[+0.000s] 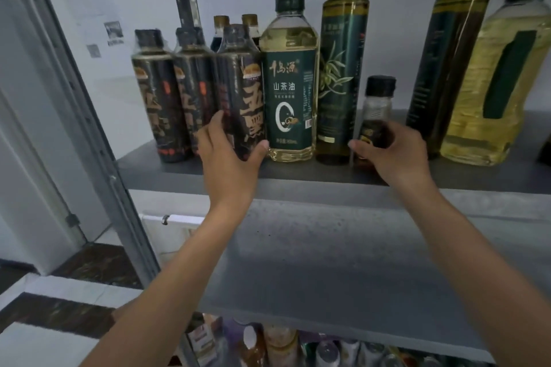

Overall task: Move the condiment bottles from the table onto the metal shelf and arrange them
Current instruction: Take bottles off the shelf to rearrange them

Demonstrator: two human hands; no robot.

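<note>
On the grey metal shelf (298,173) stand several bottles. My left hand (229,155) grips the lower part of a black-labelled dark bottle (241,80), the rightmost of three alike; the other two (158,92) stand to its left. My right hand (393,155) holds a small dark-capped spice jar (377,110) standing on the shelf. Between the two hands are a clear tea-oil bottle with a green label (290,83) and a tall green olive-oil bottle (343,68).
Another tall dark-green bottle (447,53) and a big yellow oil bottle (495,83) stand at the right. A lower shelf board (343,262) lies below, with several more bottles (268,343) underneath it. The shelf's upright post (98,128) runs down the left.
</note>
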